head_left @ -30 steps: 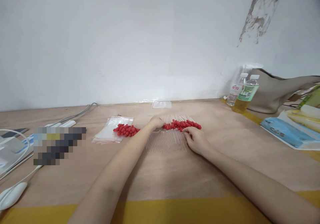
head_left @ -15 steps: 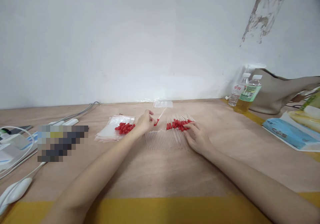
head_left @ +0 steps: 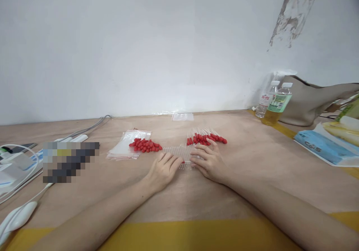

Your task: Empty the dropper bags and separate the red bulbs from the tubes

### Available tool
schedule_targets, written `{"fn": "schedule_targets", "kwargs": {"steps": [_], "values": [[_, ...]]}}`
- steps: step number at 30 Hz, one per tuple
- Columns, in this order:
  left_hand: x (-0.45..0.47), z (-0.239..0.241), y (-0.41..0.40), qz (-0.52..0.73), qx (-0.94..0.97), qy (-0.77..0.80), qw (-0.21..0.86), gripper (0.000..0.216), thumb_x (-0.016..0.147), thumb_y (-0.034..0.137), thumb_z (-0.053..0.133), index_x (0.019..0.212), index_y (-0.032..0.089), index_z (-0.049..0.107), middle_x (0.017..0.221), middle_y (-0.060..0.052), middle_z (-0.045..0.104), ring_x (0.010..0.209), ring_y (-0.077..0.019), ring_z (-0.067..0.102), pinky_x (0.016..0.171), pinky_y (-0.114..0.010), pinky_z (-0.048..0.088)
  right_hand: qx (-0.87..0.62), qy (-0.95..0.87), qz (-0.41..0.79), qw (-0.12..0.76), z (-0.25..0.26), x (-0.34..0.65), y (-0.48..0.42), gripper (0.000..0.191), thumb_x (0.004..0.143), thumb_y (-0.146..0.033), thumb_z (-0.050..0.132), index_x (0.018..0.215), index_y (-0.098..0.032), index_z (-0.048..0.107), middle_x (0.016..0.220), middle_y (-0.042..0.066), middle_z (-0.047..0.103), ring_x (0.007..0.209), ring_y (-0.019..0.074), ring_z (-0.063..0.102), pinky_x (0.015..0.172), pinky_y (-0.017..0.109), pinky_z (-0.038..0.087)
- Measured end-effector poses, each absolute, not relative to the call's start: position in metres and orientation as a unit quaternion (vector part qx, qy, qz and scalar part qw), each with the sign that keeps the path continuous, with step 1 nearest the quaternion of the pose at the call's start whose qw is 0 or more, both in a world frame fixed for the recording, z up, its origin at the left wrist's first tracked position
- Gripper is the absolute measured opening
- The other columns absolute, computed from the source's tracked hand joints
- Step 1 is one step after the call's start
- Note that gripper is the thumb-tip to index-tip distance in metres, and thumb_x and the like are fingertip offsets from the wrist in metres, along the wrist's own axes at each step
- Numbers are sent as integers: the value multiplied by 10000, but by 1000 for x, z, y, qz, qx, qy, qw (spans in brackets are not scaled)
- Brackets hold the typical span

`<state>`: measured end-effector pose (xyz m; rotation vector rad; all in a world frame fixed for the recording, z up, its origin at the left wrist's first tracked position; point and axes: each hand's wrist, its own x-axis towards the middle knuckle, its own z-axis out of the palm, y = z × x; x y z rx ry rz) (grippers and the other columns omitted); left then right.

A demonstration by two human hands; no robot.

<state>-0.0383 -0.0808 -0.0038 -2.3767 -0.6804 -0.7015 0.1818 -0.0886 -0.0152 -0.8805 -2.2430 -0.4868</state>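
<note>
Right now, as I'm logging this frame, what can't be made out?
All in the head view:
1. Whether the left hand or right hand grips anything: they cover the near ends of the clear tubes.
2. Items under the pixelated patch.
3. White device, cut by the left edge.
4. Bottle labels, too small.

This looks like a small workshop for piecework done by hand. A plain plywood table (head_left: 252,168) with yellow tape (head_left: 179,236) on its near edge stands against a bare white wall (head_left: 140,49), and there is peeled paint (head_left: 291,15) at 1 o'clock. In the middle lie rows of clear tubes (head_left: 179,152), loose red caps (head_left: 146,145) and small plastic bags (head_left: 122,148). Drink bottles (head_left: 276,103) stand at 2 o'clock, and cables (head_left: 84,129) lie at 10 o'clock.
</note>
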Motion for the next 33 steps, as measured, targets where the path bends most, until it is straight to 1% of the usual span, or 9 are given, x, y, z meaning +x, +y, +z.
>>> {"fn": "schedule_targets", "kwargs": {"steps": [3, 6, 11, 14, 23, 26, 28, 31, 33], "values": [[-35, -3, -75, -277, -884, -290, 239, 243, 853, 277, 448, 1048, 195, 569, 1060, -88, 598, 1008, -226, 498, 866, -402, 353, -338, -856, -172, 350, -15, 181, -89, 151, 833, -261, 503, 896, -276, 640, 942, 3, 657, 1010, 179, 516, 997, 475, 177], [-32, -3, -73, -274, -895, -285, 206, 206, 854, 286, 453, 964, 214, 612, 1156, -64, 566, 1133, -233, 441, 967, -447, 295, -341, -854, -160, 358, -15, 179, -90, 161, 835, -257, 500, 918, -272, 638, 912, 5, 668, 981, 176, 535, 1002, 477, 180], [-29, -5, -74, -265, -906, -266, 195, 190, 859, 239, 440, 919, 201, 616, 1215, -49, 540, 1212, -209, 388, 1047, -462, 213, -341, -855, -156, 359, -20, 173, -88, 220, 855, -265, 470, 1032, -238, 597, 995, 41, 661, 1039, 192, 533, 1024, 508, 172], [-29, -5, -75, -264, -908, -259, 199, 187, 859, 228, 436, 916, 194, 610, 1221, -47, 538, 1230, -207, 371, 1064, -469, 180, -318, -862, -161, 361, -23, 171, -86, 206, 866, -219, 444, 1000, -217, 602, 977, 41, 669, 1065, 181, 532, 1042, 508, 187], [-32, 2, -84, -218, -928, -232, 193, 223, 867, 231, 395, 813, 171, 603, 1252, -62, 512, 1250, -221, 346, 1077, -516, 83, -221, -885, -173, 371, -27, 174, -88, 204, 857, -140, 424, 940, -170, 608, 973, 67, 662, 1083, 156, 530, 981, 337, 417], [-45, 3, -83, -218, -925, -251, 182, 245, 872, 213, 369, 864, 179, 612, 1211, -66, 545, 1230, -218, 373, 1067, -523, 110, -225, -885, -161, 374, -27, 185, -87, 246, 855, -124, 402, 975, -184, 608, 989, 65, 656, 1103, 166, 514, 977, 359, 418], [-59, 5, -78, -230, -911, -294, 175, 256, 875, 208, 357, 893, 186, 612, 1162, -68, 572, 1193, -223, 411, 1038, -515, 199, -278, -858, -151, 404, -25, 195, -84, 253, 855, -149, 408, 985, -208, 616, 981, 54, 660, 1065, 174, 541, 949, 371, 433], [-76, 8, -66, -277, -877, -364, 144, 240, 879, 255, 373, 896, 191, 603, 1021, -80, 598, 1009, -209, 520, 877, -407, 412, -413, -791, -143, 427, -18, 207, -81, 226, 847, -228, 455, 979, -215, 638, 872, 48, 682, 855, 170, 615, 835, 337, 463], [-82, 10, -57, -325, -853, -394, 109, 239, 879, 273, 377, 915, 185, 596, 914, -76, 573, 870, -177, 550, 766, -328, 467, -481, -772, -129, 395, -13, 210, -78, 235, 847, -261, 457, 983, -219, 644, 816, 42, 684, 754, 157, 616, 772, 311, 449]]}}
